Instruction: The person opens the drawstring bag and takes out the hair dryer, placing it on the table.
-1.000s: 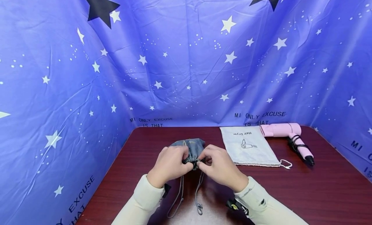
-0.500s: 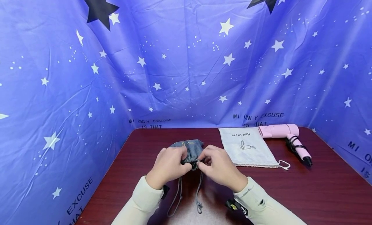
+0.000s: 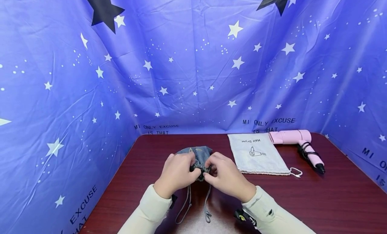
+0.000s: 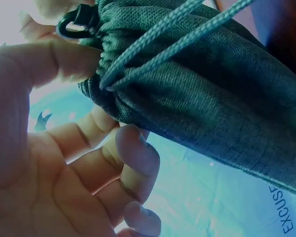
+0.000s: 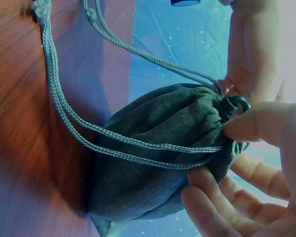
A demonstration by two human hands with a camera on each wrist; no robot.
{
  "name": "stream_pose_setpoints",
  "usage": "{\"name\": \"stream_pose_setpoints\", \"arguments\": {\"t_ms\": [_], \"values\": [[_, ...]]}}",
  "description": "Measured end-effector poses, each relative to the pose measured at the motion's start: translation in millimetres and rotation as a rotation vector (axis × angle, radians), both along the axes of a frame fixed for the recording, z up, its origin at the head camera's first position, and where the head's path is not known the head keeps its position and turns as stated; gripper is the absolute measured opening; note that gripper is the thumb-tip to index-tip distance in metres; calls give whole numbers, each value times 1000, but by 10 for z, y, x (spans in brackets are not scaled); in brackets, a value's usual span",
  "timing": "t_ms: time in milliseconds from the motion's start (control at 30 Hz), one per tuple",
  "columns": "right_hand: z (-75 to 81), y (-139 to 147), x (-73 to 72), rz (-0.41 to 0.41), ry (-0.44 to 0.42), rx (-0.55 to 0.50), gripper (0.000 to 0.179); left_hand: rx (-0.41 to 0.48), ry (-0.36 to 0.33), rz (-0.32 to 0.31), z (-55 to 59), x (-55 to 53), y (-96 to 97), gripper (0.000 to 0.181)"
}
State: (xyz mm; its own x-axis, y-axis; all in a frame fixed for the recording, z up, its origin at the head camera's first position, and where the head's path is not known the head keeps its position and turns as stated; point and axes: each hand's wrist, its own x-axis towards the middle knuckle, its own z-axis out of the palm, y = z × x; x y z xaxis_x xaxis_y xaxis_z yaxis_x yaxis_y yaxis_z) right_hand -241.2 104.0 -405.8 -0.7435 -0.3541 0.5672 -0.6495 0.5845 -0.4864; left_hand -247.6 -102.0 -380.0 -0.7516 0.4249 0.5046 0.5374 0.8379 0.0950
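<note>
- Dark grey drawstring bag (image 3: 202,156): in front of person, mid counter (image 3: 332,200), mouth gathered toward person; hard to tell whether its base touches the surface.
- Left hand (image 3: 178,170): grip nearly closed, thumb and finger pinching gathered mouth.
- Right hand (image 3: 228,173): same, pinching other side of mouth, thumb on rim.
- Black loop-ended part (image 5: 234,106): sticks out of mouth between thumbs.
- Grey cords (image 3: 207,207): hang from both sides, knotted ends.
- White pouch (image 3: 260,160): flat, right of bag, printed "Hair Dryer".
- Pink hair dryer (image 3: 291,137): by pouch's far right corner, black cord wrapped on handle.
- Starry blue-purple cloth (image 3: 193,69): behind.
</note>
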Motion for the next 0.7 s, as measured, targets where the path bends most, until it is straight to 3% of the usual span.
{"name": "stream_pose_setpoints", "arguments": {"t_ms": [300,500,700], "values": [[-31,-17,-7,-47,35,9,13,-33,103,-8,-37,-20,44,35],[-35,-13,-30,-69,11,12,16,-64,151,-32,-37,-12,67,31],[-23,-4,-47,-51,-40,-13,19,-69,168,-28,-47,-8,76,40]]}}
